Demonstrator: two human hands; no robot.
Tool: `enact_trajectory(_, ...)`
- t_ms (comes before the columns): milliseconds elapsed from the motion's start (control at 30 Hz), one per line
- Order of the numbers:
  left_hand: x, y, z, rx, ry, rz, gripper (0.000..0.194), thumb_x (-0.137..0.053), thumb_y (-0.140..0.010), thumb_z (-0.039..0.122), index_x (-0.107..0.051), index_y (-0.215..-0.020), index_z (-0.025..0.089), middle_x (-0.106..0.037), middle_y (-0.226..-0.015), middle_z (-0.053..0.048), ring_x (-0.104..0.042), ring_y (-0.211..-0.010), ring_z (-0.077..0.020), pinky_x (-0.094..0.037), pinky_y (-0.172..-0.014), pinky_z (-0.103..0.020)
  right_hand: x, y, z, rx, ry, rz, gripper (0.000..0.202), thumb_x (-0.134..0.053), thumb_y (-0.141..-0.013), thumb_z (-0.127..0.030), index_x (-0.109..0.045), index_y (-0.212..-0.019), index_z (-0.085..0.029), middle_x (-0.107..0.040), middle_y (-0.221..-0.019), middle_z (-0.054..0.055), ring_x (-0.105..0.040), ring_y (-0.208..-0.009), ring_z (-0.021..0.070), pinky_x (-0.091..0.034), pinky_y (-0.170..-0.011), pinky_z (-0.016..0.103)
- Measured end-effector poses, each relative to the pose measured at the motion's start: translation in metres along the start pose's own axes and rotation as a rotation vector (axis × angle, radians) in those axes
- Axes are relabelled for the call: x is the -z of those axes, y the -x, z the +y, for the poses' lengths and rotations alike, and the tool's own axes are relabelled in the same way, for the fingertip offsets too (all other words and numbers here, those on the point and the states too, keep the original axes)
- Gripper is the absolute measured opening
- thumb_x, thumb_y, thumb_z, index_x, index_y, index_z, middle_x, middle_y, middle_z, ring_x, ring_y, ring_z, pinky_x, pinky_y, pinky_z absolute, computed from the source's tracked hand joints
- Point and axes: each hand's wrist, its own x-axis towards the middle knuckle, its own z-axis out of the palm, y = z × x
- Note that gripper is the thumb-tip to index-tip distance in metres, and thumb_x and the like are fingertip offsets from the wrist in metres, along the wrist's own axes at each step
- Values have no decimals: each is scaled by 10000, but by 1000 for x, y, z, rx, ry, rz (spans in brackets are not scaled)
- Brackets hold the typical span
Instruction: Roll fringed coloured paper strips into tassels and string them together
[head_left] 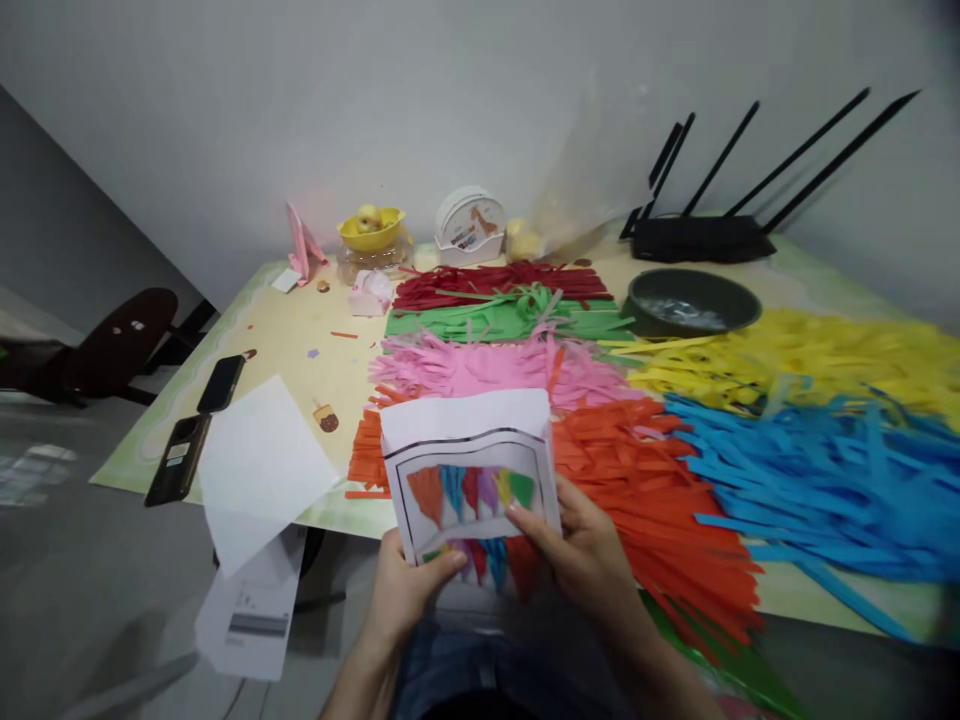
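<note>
The left hand (405, 585) and right hand (589, 550) held a printed paper (465, 442), fingers (577, 505) closed on its edges. Orange strips (649, 490) covered the counter (289, 345) beyond.

Dim, soft light greys the wall (337, 110); the floor (67, 570) blurs at left.

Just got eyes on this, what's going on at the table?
A person's left hand and right hand both hold a printed sheet picturing colourful pennants, at the near edge of the table. Fringed strips in dark red, green, pink, orange, yellow and blue lie spread out; neither hand grips any.
</note>
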Motion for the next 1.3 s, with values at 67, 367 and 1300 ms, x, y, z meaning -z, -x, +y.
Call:
enact_trajectory(67, 3, -1, 1, 10, -38, -22, 452, -841, -572, 317, -711, -949, 106, -742, -952, -113, -679, -902, -284, -534, -809, -350, -1, 0, 4, -10, 10, 24, 296, -676, -777, -399, -617, -962, -176, -737, -907, 76, -706, -812, 233, -581, -721, 313)
enact_trajectory(367, -1, 3, 19, -69, -168, 181, 603, -833, -584, 287, -589, -1114, 135, -715, -1002, -106, -676, -901, -257, -531, -793, -310, -1, 7, 13, 141, -27, 274, 386, -634, -835, -332, -460, -1163, -226, -709, -969, 70, -702, -867, 198, -566, -766, 318)
enact_trajectory(1300, 26, -19, 31, -272, -158, 187, 147, -789, -662, 274, -713, -712, 159, -684, -800, -44, -628, -724, -137, -497, -628, -213, 34, 2, 13, 62, 135, 119, 278, -695, -779, -335, -651, -1030, -224, -700, -820, 33, -670, -707, 150, -568, -622, 239)
